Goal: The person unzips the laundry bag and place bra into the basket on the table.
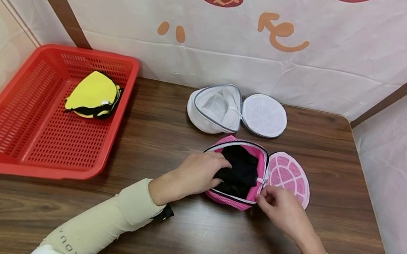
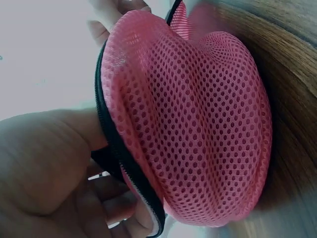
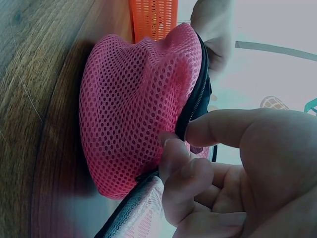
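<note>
A pink mesh laundry bag (image 1: 231, 202) stands unzipped on the table, its round lid (image 1: 289, 177) folded out to the right. Black cloth (image 1: 238, 169) fills the inside; its kind cannot be made out. My left hand (image 1: 200, 171) reaches over the bag's left rim, with thumb and bent fingers around a part of the black cloth; some fingertips are hidden in the bag. My right hand (image 1: 284, 210) pinches the zippered rim (image 3: 190, 111) between thumb and forefinger at the front right, near the lid's hinge.
Behind the pink bag sits a white mesh laundry bag (image 1: 205, 118), unzipped, its round lid (image 1: 264, 115) lying to the right. At the left, a red plastic basket (image 1: 116, 130) holds a yellow and black cap-like item (image 1: 93, 93). Printed fabric walls (image 1: 236, 74) border the wooden table (image 1: 153, 235).
</note>
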Tool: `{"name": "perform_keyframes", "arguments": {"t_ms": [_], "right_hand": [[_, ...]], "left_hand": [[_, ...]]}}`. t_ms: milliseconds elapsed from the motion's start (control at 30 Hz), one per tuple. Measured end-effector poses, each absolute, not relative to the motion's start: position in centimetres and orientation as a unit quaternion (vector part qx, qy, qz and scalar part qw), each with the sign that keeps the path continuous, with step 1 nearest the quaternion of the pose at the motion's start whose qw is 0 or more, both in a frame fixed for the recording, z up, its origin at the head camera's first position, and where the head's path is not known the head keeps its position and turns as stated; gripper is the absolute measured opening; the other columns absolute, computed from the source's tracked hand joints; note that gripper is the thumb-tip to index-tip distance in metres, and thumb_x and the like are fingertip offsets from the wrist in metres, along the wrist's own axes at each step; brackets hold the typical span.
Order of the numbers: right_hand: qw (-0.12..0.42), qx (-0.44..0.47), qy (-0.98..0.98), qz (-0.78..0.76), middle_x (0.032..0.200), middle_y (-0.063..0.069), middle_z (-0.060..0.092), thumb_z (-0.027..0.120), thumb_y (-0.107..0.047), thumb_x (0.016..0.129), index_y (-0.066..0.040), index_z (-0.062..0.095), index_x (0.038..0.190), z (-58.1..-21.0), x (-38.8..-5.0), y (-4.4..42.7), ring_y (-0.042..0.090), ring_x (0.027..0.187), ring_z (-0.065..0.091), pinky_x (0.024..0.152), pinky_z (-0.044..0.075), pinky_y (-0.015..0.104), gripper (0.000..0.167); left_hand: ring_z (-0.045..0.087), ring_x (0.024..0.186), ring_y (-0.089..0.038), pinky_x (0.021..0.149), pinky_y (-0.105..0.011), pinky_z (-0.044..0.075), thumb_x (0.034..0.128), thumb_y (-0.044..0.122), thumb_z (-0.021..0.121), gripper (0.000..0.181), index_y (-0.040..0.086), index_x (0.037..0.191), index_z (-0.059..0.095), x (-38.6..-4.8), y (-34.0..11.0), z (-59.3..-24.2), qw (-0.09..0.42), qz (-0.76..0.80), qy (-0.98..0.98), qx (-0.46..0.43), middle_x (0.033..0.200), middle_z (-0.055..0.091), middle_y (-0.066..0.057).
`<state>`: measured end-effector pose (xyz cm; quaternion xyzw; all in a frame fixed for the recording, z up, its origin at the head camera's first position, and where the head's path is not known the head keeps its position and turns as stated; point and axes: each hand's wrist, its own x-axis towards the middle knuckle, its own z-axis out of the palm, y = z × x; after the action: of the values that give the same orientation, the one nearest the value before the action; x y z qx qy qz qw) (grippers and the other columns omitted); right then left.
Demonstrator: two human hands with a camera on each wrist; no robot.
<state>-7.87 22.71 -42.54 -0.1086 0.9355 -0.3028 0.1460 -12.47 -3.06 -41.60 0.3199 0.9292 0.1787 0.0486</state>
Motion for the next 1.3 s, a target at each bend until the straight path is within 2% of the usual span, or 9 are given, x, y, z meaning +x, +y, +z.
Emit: {"name": "perform_keyframes", "arguments": {"t_ms": [133,333,400,600,733,833,1000,1100,1300], "right_hand": [[0.147,-0.109,0.934,-0.306,0.063,-0.006,0.052,0.070,-0.018,0.095,-0.016,0.066,0.079,-42.4,-7.8,22.6,0.011,0.058,0.046,0.048,0.039,0.025,0.017],[0.148,-0.112,0.934,-0.306,0.063,-0.007,0.052,0.070,-0.018,0.095,-0.016,0.066,0.080,-42.3,-7.7,22.6,0.011,0.058,0.045,0.048,0.039,0.026,0.016],[0.146,-0.114,0.934,-0.306,0.063,-0.007,0.052,0.069,-0.017,0.095,-0.016,0.066,0.079,-42.3,-7.7,22.6,0.011,0.058,0.045,0.048,0.039,0.026,0.017],[0.141,-0.123,0.932,-0.310,0.063,-0.008,0.051,0.069,-0.017,0.096,-0.016,0.066,0.078,-42.4,-7.7,22.5,0.009,0.058,0.045,0.048,0.039,0.025,0.018],[0.139,-0.122,0.934,-0.306,0.063,-0.008,0.051,0.069,-0.017,0.096,-0.016,0.065,0.078,-42.3,-7.7,22.5,0.010,0.058,0.045,0.049,0.040,0.026,0.018],[0.139,-0.120,0.936,-0.301,0.063,-0.007,0.051,0.070,-0.017,0.095,-0.017,0.065,0.079,-42.3,-7.7,22.5,0.010,0.058,0.045,0.049,0.040,0.026,0.018],[0.141,-0.120,0.934,-0.305,0.063,-0.007,0.051,0.070,-0.017,0.095,-0.016,0.065,0.079,-42.3,-7.7,22.6,0.010,0.057,0.045,0.048,0.040,0.026,0.017],[0.138,-0.121,0.935,-0.303,0.063,-0.008,0.050,0.070,-0.018,0.096,-0.016,0.064,0.078,-42.4,-7.6,22.7,0.009,0.057,0.044,0.048,0.039,0.025,0.018],[0.133,-0.120,0.937,-0.300,0.062,-0.008,0.050,0.069,-0.017,0.096,-0.017,0.063,0.076,-42.4,-7.6,22.8,0.008,0.057,0.044,0.048,0.038,0.025,0.020]], "left_hand": [[0.065,0.117,-0.019,0.082,-0.045,0.059,0.0888,0.021,0.080,0.029,0.015,0.117,0.074,-12.6,-3.0,-41.8,0.034,0.161,0.929,0.331,0.118,0.073,0.000],[0.068,0.096,-0.021,0.069,-0.040,0.058,0.0875,0.013,0.074,0.005,0.013,0.092,0.073,-12.8,-2.9,-42.5,-0.036,0.113,0.920,0.374,0.093,0.074,0.001],[0.067,0.093,-0.021,0.068,-0.038,0.057,0.0859,0.010,0.072,0.006,0.013,0.091,0.072,-12.9,-2.9,-42.6,-0.055,0.103,0.915,0.386,0.091,0.073,0.001],[0.063,0.100,-0.021,0.070,-0.036,0.058,0.0801,0.004,0.075,0.028,0.013,0.106,0.074,-13.1,-2.7,-42.9,-0.064,0.081,0.909,0.403,0.103,0.072,0.000],[0.065,0.091,-0.019,0.068,-0.035,0.055,0.0859,0.002,0.071,0.018,0.016,0.095,0.077,-13.2,-2.6,-43.1,-0.071,0.075,0.910,0.401,0.096,0.074,0.003],[0.066,0.083,-0.019,0.065,-0.035,0.051,0.0892,0.003,0.067,0.017,0.017,0.085,0.075,-13.2,-2.6,-43.1,-0.082,0.064,0.909,0.404,0.087,0.075,0.004],[0.069,0.081,-0.014,0.070,-0.033,0.046,0.0880,0.006,0.069,0.015,0.019,0.081,0.072,-13.5,-2.8,-43.0,-0.107,0.039,0.902,0.417,0.078,0.072,0.005],[0.070,0.078,-0.012,0.078,-0.032,0.047,0.0874,0.005,0.071,0.014,0.017,0.081,0.071,-13.6,-3.0,-42.6,-0.118,0.048,0.899,0.419,0.074,0.071,0.004],[0.071,0.084,-0.014,0.090,-0.034,0.051,0.0856,0.003,0.072,0.010,0.013,0.088,0.070,-14.0,-3.5,-41.6,-0.095,0.095,0.898,0.419,0.080,0.073,0.001]]}}
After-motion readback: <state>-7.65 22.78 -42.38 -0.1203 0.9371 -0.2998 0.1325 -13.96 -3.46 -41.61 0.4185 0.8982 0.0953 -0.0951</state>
